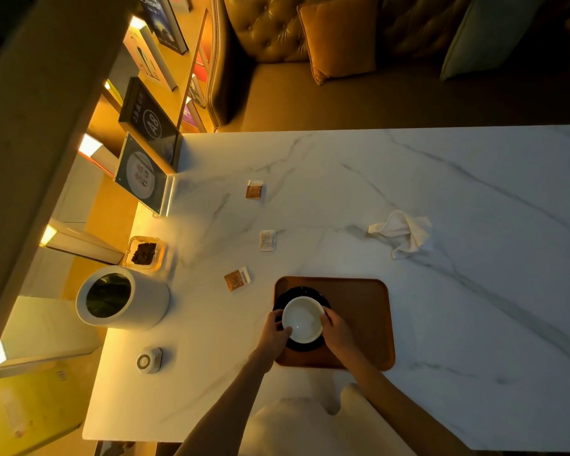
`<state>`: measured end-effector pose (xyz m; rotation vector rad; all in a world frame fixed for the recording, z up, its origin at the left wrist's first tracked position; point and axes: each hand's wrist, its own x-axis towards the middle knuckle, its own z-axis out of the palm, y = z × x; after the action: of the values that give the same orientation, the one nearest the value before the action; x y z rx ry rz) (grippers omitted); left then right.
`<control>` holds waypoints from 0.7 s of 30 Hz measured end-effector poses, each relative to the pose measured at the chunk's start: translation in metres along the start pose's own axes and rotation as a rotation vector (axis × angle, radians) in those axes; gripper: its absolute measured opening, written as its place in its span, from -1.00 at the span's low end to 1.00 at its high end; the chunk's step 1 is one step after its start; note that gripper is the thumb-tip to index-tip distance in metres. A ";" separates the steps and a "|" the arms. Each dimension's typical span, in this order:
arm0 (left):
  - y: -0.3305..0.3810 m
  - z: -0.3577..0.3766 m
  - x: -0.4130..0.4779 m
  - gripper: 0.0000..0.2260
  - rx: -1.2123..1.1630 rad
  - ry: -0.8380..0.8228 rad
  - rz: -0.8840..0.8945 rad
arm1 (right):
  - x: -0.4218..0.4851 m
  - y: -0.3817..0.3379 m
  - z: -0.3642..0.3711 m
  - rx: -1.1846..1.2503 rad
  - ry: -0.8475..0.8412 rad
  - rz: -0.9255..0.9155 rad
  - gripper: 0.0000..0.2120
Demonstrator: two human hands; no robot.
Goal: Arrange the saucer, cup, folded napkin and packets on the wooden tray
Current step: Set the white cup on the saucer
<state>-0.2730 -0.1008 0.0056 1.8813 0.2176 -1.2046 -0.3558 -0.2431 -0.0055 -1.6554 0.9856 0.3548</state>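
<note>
1. The wooden tray [359,311] lies on the marble table [408,192] near its front edge.
2. A dark saucer [278,302] sits on the tray's left part, with the white cup [302,319] on it.
3. The left hand [274,334] has its grip closed on the cup's rim at 9 o'clock; the right hand [338,330] has its grip closed on the rim at 3 o'clock.
4. The napkin [403,233] lies crumpled, not folded, at 1 o'clock from the tray, well apart.
5. Three packets lie off the tray: an orange packet [237,279] at 10 o'clock just beside it, a white packet [267,240] at 11 o'clock, and a far orange packet [254,189] beyond.
6. A white canister [122,297] stands at 9 o'clock.
</note>
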 end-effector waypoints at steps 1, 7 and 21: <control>0.000 0.000 0.000 -0.54 0.002 0.001 -0.001 | 0.000 0.000 0.000 0.000 -0.002 0.001 -0.61; 0.004 0.000 -0.002 -0.53 0.020 0.010 -0.016 | -0.002 -0.002 0.000 -0.002 0.002 0.000 -0.61; 0.013 -0.008 -0.006 -0.54 -0.020 0.025 -0.075 | -0.006 -0.014 -0.018 0.152 -0.125 0.113 -0.56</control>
<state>-0.2634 -0.1010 0.0194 1.8859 0.3152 -1.2255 -0.3535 -0.2565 0.0131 -1.4276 0.9901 0.4428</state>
